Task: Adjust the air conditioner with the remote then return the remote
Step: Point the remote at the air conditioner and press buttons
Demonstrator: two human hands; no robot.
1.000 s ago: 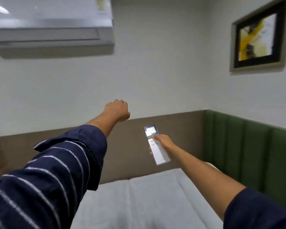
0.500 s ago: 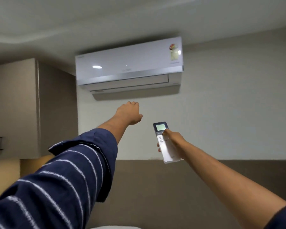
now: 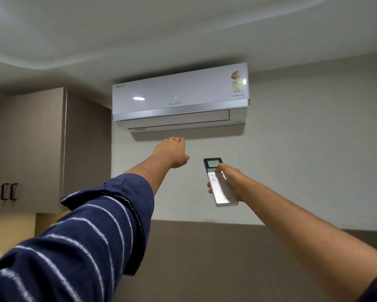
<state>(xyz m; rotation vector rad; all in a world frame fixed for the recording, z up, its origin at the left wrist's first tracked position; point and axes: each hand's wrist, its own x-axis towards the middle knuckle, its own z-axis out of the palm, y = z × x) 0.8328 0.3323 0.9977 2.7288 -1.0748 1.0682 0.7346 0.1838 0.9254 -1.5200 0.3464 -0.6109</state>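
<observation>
head view shows the white air conditioner (image 3: pixel 180 99) high on a pale wall beside a cabinet (image 3: pixel 26 149), right hand (image 3: pixel 229 177) wrapped around the remote (image 3: pixel 221 184), thumb on buttons, left hand (image 3: pixel 172 152) curled loosely, empty.

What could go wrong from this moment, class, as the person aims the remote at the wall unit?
1. The slim white remote with a grey screen sits in the right hand at full arm's stretch; it might slip and drop.
2. The thumb lies over closely set buttons, so a wrong one may get pressed.
3. The raised left hand hangs just below the white wall-mounted air conditioner and could block the signal.
</observation>
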